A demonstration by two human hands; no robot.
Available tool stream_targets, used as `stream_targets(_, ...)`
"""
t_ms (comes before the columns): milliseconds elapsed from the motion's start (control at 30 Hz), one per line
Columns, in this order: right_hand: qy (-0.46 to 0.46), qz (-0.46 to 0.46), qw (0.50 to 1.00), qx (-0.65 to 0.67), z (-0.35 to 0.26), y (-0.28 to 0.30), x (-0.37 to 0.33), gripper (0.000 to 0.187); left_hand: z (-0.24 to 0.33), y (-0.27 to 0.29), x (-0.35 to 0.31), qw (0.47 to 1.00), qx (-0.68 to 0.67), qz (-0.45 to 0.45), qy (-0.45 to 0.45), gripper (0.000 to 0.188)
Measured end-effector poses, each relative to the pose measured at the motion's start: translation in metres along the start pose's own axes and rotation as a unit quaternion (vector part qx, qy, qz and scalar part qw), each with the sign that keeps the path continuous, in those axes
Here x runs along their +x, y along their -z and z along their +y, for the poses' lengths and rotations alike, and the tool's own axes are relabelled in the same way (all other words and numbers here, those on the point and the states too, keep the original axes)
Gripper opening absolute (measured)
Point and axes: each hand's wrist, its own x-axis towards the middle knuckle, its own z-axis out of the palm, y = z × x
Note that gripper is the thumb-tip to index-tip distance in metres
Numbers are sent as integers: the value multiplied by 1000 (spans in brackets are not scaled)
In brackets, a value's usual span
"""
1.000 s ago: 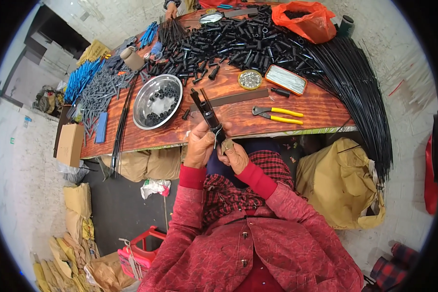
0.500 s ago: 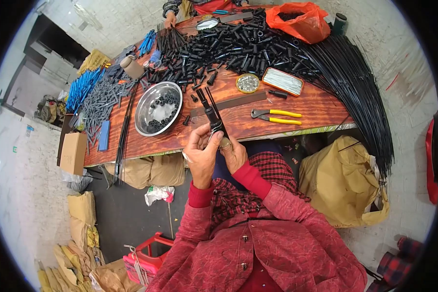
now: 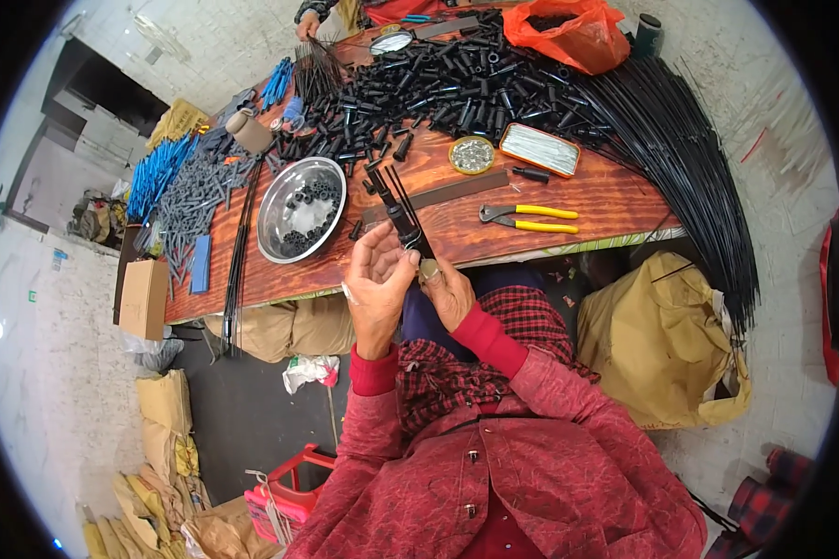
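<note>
From the head view, the left hand [image 3: 375,284] and right hand [image 3: 449,291] both curl their fingers shut around a black plastic fitting [image 3: 408,226] with thin rods, held just above the near edge of the grained wooden table [image 3: 615,200]. Beside it lie a shiny round steel bowl [image 3: 300,209] of black caps and yellow-handled pliers [image 3: 529,218].

Both hands meet just over the near edge of the wooden surface [image 3: 615,200]: the left hand [image 3: 375,289] and the right hand [image 3: 449,291] pinch a black plastic fitting [image 3: 408,224] with thin black rods sticking out of it toward the far side. A steel bowl [image 3: 300,209] holding small black parts sits to the left of the hands, and yellow-handled pliers [image 3: 529,218] lie to their right. Farther back lie a heap of black tubes [image 3: 447,84] and an orange bag [image 3: 569,30].
</note>
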Motion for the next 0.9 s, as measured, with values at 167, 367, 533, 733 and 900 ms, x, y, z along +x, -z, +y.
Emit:
stream_targets(167,10,19,998,-65,-7,-4,-3,64,-3,0,1,1000,20,1,-5,47)
stream_targets(367,19,38,995,-85,-10,-6,-4,63,-4,7,3,998,58,-6,-15,38)
stream_targets(533,-24,-82,993,83,-9,3,-4,67,4,10,0,997,70,9,-9,33)
stream_targets(733,-35,-154,968,196,-11,6,8,65,14,8,-5,999,9,-18,29,27)
stream_targets(900,-28,-166,959,227,-25,8,8,61,7,14,-6,999,-16,-41,28,29)
